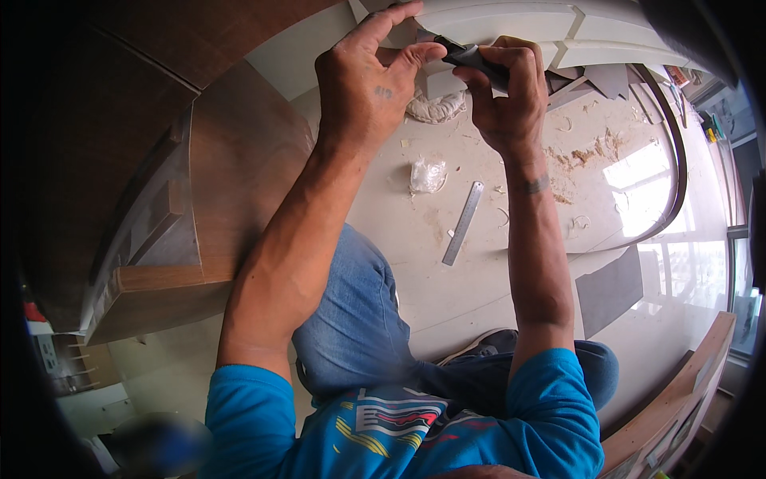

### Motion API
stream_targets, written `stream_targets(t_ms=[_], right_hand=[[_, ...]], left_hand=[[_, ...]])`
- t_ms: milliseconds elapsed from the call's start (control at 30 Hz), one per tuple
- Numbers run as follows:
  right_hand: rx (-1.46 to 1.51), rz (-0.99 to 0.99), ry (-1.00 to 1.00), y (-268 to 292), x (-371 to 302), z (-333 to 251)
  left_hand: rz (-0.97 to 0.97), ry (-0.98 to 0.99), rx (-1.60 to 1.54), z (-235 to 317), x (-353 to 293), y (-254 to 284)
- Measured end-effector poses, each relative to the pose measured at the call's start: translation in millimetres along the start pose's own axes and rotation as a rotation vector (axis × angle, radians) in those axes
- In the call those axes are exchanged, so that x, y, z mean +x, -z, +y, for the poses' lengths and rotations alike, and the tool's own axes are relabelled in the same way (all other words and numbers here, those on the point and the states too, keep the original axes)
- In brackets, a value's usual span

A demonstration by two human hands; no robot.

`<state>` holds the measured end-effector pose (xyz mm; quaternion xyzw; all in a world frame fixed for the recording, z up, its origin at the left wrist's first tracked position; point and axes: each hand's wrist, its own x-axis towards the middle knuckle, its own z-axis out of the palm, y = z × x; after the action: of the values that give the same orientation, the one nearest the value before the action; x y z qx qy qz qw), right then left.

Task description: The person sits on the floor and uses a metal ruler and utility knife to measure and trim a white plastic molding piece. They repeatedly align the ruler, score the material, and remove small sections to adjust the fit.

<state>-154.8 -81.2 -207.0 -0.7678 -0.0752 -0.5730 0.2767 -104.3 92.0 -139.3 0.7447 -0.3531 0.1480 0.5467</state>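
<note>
My right hand (511, 92) is closed around a grey-and-black utility knife (476, 64), raised near the top of the view in front of a curved white panel (503, 25). The knife's front end points left, toward my left hand; its blade is hard to make out. My left hand (363, 84) is at the panel's left end, its index finger stretched upward and its thumb out beside the knife's front end. A gap shows between that finger and thumb, while the other fingers are partly hidden.
A steel ruler (463, 223) and a clear plastic bag (428, 176) lie on the pale floor among scraps. Brown wooden furniture (239, 152) stands at the left. Dark sheet offcuts lie behind my right hand, near a curved dark strip (680, 160). A grey sheet (610, 289) lies to the right.
</note>
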Motion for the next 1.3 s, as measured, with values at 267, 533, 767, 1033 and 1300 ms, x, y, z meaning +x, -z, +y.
stream_targets(t_ms=[267, 533, 767, 1033, 1300], right_hand=[[0.020, -0.018, -0.013, 1.2, 0.8, 0.4], [-0.032, -0.186, -0.002, 24.0, 19.0, -5.1], [0.991, 0.076, -0.564, 18.6, -13.8, -16.5], [1.352, 0.369, -1.058, -66.0, -42.3, -118.4], [1.508, 0.528, -0.984, -104.3, -27.4, -120.6]], left_hand=[[-0.013, -0.038, -0.013, -5.1, 1.0, -0.7], [-0.080, -0.046, -0.049, -4.8, 0.7, 6.3], [0.070, -0.190, 0.073, -6.5, 2.6, 13.0], [0.045, -0.141, 0.126, -1.3, 5.5, 30.4], [-0.178, -0.099, 0.196, -4.9, 5.7, 33.5]])
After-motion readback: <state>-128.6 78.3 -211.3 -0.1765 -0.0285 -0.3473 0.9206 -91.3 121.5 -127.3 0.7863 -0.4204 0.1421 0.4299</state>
